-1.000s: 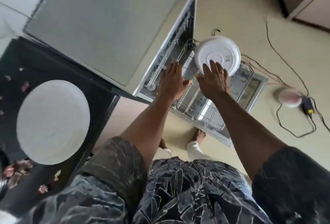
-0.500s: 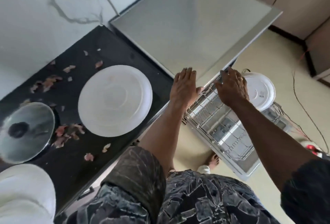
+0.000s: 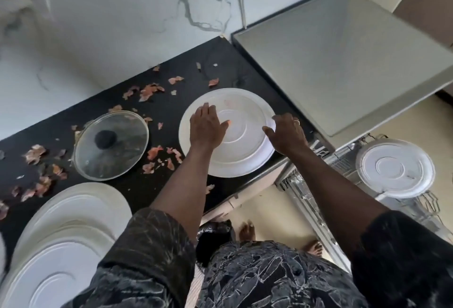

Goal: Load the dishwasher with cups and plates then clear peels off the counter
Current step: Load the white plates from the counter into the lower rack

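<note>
On the black worktop (image 3: 186, 79), near its right end, a white plate (image 3: 245, 143) is being taken up. The left hand (image 3: 207, 127) is laid flat on it, fingers straight, while the right hand (image 3: 286, 133) is set at the right rim, fingers bent over the edge; whether the rim is gripped cannot be told. A loaded plate (image 3: 394, 167) is seen in the dishwasher rack (image 3: 301, 190), so loading is judged in hand. A firm two-sided hold and a lift towards the rack are called for next. Peels (image 3: 149, 90) are left scattered, and stacked plates (image 3: 73, 221) wait at the near left.
</note>
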{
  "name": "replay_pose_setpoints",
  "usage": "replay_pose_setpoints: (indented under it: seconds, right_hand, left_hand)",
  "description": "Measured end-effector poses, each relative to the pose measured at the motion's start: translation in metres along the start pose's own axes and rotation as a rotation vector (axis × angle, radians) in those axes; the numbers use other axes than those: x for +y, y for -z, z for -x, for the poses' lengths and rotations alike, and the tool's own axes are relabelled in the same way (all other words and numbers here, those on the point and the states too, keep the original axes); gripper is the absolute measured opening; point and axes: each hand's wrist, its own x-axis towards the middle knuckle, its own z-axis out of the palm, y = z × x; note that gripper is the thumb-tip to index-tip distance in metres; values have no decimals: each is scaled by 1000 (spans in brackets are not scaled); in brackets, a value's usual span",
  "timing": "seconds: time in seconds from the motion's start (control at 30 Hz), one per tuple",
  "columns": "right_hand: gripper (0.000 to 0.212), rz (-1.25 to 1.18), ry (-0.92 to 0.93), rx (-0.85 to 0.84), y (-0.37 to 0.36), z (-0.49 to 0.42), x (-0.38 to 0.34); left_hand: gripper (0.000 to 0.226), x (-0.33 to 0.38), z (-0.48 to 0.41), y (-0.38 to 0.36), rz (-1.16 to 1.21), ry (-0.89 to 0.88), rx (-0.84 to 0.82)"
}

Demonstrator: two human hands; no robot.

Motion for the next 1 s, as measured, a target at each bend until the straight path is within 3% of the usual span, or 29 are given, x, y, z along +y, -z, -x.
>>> replay_pose_setpoints:
  seconds: [0.2, 0.33, 0.6, 0.87, 1.0]
  right_hand:
    - [59, 8, -95, 9, -9, -8, -29]
    - [63, -19, -205, 30, -12, -13, -40]
    - [66, -388, -474, 53, -12, -39, -40]
    - [49, -475, -497, 78, -12, -39, -37]
    - [64, -500, -481, 41, -14, -39, -35]
  left_hand:
    - [75, -60, 14, 5, -2, 233, -67]
    - [75, -69, 14, 4, 53, 282, -4]
    - [70, -66, -7, 17, 250, 391, 21]
    - [72, -72, -19, 24, 480, 570, -29]
    - [74, -80, -27, 18, 594, 650, -25]
